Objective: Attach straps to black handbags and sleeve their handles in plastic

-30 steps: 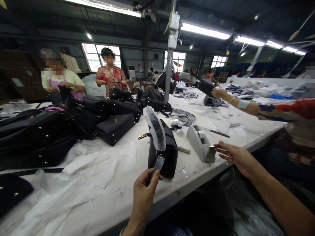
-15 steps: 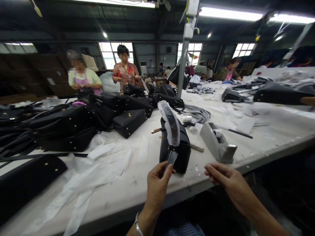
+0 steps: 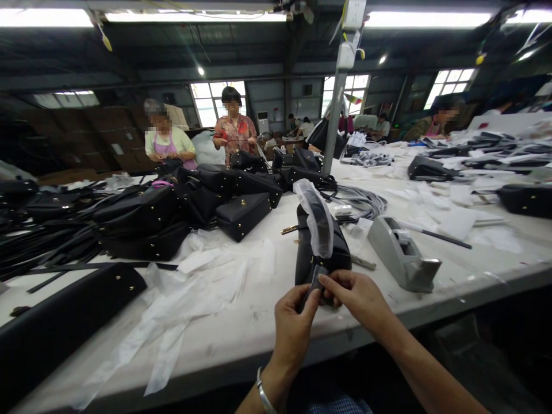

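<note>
A black handbag [image 3: 304, 247] stands on the white table in front of me, its arched handle [image 3: 318, 218] covered in white translucent wrapping. From its near end comes a dark strap tab [image 3: 318, 275] with a glossy film on it. My left hand [image 3: 295, 316] pinches this tab between thumb and fingers. My right hand [image 3: 351, 293] is closed at the same tab, thumb and fingertips pressed to its upper part; whether a small piece of tape is in them I cannot make out. A gold zip pull [image 3: 288, 230] sticks out on the bag's left side.
A grey tape dispenser [image 3: 403, 253] stands right of the bag, beside a metal tool [image 3: 363, 262]. White wrapping sheets [image 3: 207, 287] lie to the left. Black handbags [image 3: 138, 218] are piled beyond them. A metal post [image 3: 334, 121] rises behind. Several people work across the table.
My right hand has moved left from beside the dispenser to the strap tab and now touches it. My left hand keeps its pinch. The whole view has shifted slightly.
</note>
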`<action>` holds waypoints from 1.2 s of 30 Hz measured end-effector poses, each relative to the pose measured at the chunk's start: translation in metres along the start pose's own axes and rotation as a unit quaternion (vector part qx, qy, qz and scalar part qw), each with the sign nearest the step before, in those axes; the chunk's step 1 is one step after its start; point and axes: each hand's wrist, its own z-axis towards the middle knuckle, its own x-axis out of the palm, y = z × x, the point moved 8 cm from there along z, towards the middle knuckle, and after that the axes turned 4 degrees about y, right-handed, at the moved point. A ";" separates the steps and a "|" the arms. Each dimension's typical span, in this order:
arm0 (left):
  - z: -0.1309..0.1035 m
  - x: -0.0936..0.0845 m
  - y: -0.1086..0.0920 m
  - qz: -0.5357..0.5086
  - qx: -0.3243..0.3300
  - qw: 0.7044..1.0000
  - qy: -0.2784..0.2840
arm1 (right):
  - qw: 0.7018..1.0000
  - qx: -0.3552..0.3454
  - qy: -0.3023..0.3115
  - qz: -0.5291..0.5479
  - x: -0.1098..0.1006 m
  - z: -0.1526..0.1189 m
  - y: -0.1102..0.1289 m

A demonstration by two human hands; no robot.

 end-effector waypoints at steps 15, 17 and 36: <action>-0.011 0.020 0.029 -0.212 -0.199 0.953 0.087 | 0.998 -0.020 -0.049 0.024 0.014 -0.009 -0.020; -0.011 0.020 0.028 -0.207 -0.202 0.953 0.087 | 0.998 -0.017 -0.048 0.023 0.016 -0.009 -0.022; -0.018 0.030 0.031 -0.337 -0.238 0.902 0.124 | 0.912 0.071 0.151 0.373 0.049 -0.018 -0.017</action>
